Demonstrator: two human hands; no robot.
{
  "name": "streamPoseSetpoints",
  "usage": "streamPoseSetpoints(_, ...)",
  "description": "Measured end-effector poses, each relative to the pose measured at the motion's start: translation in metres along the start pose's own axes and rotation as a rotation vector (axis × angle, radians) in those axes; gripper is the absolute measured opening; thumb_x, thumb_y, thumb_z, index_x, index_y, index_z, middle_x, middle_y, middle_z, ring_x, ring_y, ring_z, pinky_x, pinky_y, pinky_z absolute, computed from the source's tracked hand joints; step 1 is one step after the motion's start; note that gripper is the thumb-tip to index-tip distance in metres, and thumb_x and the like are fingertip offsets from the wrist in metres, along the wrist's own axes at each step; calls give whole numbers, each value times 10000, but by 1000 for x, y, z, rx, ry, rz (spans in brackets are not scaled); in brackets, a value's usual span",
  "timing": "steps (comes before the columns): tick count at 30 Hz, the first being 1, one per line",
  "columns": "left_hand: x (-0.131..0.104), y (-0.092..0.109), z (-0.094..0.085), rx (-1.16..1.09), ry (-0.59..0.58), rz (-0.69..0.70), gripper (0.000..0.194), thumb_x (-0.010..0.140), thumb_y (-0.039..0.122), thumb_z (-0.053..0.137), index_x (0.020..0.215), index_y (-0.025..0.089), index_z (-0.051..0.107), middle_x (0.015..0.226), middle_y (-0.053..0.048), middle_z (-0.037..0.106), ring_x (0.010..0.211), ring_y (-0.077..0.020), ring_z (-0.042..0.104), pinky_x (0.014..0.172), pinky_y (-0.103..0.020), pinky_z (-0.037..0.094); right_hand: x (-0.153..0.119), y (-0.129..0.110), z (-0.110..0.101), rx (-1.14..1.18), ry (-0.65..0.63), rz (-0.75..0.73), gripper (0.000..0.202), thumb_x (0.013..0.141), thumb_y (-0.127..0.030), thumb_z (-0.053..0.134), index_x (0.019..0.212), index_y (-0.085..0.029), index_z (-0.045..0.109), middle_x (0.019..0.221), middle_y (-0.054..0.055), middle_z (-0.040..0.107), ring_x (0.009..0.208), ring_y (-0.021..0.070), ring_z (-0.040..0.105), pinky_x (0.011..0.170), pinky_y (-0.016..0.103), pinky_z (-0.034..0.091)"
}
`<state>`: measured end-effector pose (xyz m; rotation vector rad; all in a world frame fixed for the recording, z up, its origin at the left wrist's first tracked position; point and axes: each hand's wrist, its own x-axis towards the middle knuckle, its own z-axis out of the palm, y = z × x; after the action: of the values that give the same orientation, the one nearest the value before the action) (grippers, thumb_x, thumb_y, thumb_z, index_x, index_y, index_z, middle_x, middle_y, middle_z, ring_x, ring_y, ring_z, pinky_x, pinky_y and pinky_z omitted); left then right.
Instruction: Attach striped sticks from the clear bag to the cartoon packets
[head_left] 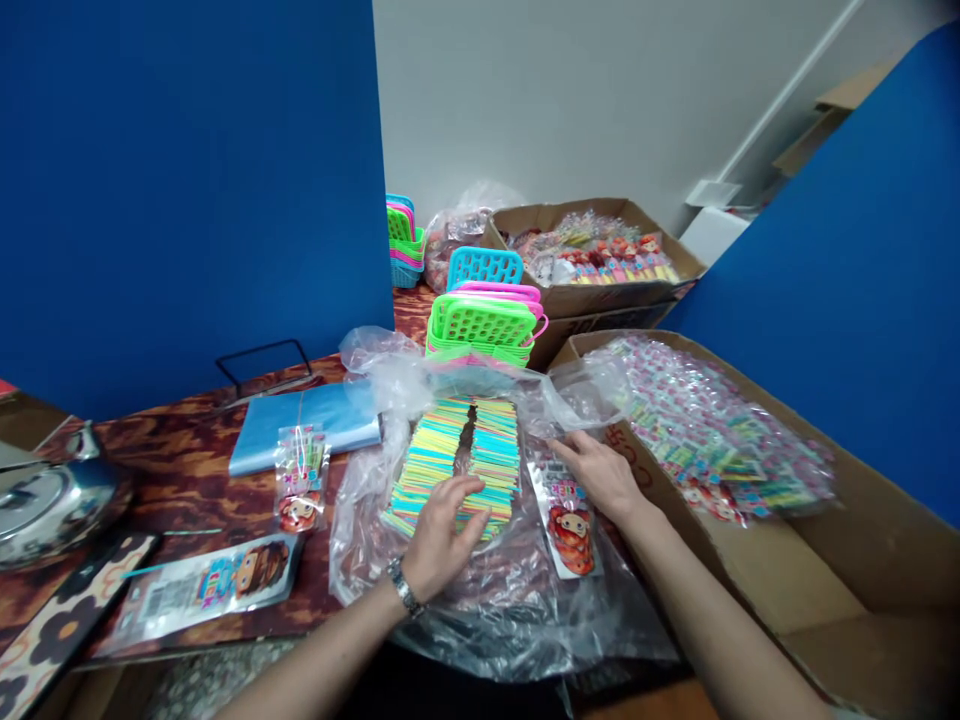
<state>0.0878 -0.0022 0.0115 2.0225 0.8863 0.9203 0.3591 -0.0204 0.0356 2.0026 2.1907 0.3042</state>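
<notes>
Two rows of thin coloured sticks (pixel 427 450), yellow, blue and green, lie side by side in an opened clear plastic bag (pixel 495 610) on the table. My left hand (pixel 445 535), with a metal watch at its wrist, rests over the near end of the sticks. Its fingers are partly spread and its thumb is apart. To the right of the sticks, my right hand (pixel 600 475) lies with fingers stretched out over the bag's edge. Just below those fingers is a flat printed packet (pixel 568 530) with a red-haired cartoon figure. Neither hand visibly grips anything.
An open carton (pixel 817 560) at right holds many filled packets (pixel 705 430); another carton (pixel 600 300) stands behind. Stacked plastic baskets (pixel 484 325) stand beyond the bag. Leftward are blue plastic sheets (pixel 300 425), packets (pixel 217 585), a flower-patterned object (pixel 71 625) and a shiny metal vessel (pixel 56 500).
</notes>
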Motion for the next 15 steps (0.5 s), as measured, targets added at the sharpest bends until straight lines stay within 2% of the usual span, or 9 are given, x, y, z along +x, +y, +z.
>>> streamPoseSetpoints(3,5,8,13,-103,-56,-57,331,805,261,560,1126,180,557,1119,-111,611,1065,-219,546,932,-380,429,-9,-4,-15,144,72,-15,333,849,-135,386,1094,-267,569,854,30,603,728,151,584,614,231,436)
streamPoseSetpoints(6,12,19,20,-168,-63,-101,425,777,301,592,1180,174,543,1183,-117,588,1101,-233,527,950,-378,409,-17,-17,-45,444,148,-120,250,889,-212,367,1007,-230,588,832,31,596,704,126,585,624,216,452)
streamPoseSetpoints(8,13,26,22,-215,-103,-147,323,796,311,564,1077,161,619,1067,-99,655,987,-218,588,876,-333,449,-20,-31,-65,638,200,-204,218,898,-228,378,986,-206,576,848,45,602,762,125,586,680,215,459)
streamPoseSetpoints(10,10,31,22,-265,-181,-198,244,828,305,512,882,148,691,837,-63,704,783,-183,630,730,-272,477,-23,-45,-78,735,239,-228,174,889,-256,421,891,-198,585,791,42,608,736,127,582,664,216,454)
streamPoseSetpoints(12,2,31,19,-294,-253,-248,276,832,305,501,744,139,704,670,-35,685,636,-157,607,615,-238,450,-26,-57,-82,767,246,-219,189,873,-295,460,770,-198,586,695,31,599,653,126,567,601,217,439)
streamPoseSetpoints(15,-12,21,15,-329,-259,-327,235,771,327,584,696,136,699,617,-25,667,573,-146,575,554,-223,410,-30,-70,-77,828,176,-212,225,866,-328,465,731,-204,597,661,31,600,623,132,562,576,228,429)
